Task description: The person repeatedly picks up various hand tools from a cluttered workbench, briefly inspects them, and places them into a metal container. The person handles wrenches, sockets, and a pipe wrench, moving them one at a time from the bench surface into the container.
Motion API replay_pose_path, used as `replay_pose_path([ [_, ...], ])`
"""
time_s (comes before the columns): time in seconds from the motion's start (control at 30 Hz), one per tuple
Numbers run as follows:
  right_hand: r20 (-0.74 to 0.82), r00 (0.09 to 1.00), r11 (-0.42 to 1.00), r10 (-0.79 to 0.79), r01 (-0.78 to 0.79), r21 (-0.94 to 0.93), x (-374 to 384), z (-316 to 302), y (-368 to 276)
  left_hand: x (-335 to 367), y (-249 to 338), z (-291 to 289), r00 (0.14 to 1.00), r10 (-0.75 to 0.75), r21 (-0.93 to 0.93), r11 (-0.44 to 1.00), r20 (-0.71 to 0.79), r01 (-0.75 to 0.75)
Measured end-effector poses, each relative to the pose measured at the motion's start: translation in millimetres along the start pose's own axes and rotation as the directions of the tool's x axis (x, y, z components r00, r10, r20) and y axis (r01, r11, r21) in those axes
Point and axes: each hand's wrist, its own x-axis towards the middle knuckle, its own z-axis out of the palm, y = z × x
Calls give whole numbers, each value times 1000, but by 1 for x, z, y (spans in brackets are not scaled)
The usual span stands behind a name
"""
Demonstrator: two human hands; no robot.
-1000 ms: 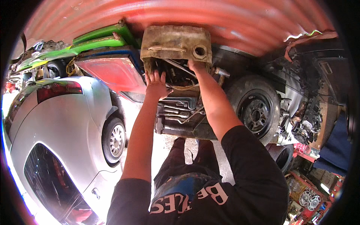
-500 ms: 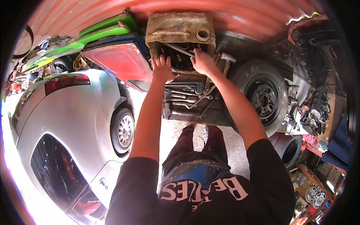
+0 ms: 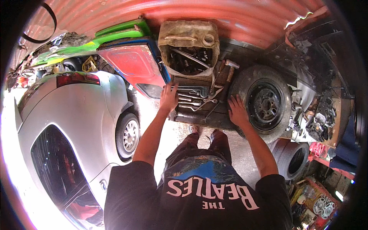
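Note:
My left hand (image 3: 168, 99) is at the left end of a row of wrenches (image 3: 190, 100) on a dark workbench (image 3: 214, 120). Its fingers are stretched out, with nothing in them; I cannot tell if they touch a wrench. My right hand (image 3: 238, 111), fingers spread and holding nothing, is over the bench beside the left side of a wheel with its tyre (image 3: 239, 82). Behind the wrenches stands a grimy plastic canister with a cut-open side (image 3: 184, 31), sockets and a long metal bar (image 3: 193, 57) inside. A hammer (image 3: 231, 69) lies between canister and wheel.
A silver car (image 3: 69, 111) stands at the left, near a red panel (image 3: 134, 63) and green panels (image 3: 122, 30). Greasy metal parts (image 3: 320, 120) lie right of the wheel. Another tyre (image 3: 297, 161) sits below it. Red corrugated sheet (image 3: 245, 19) closes the back.
Both hands have come out of the canister and back toward me. The left now is by the wrenches, the right by the wheel. The canister's contents are uncovered to view.

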Motion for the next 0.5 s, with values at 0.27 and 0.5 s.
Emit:
replay_pose_path([
  [0.27,24,999,997,23,-21,-70,-19,24,2,-34,-20,94,939,-172,107,984,298,146],
  [0.5,11,999,997,36,-35,-74,-19,29,7,-28,-2,110,918,-246,262,951,310,167],
])
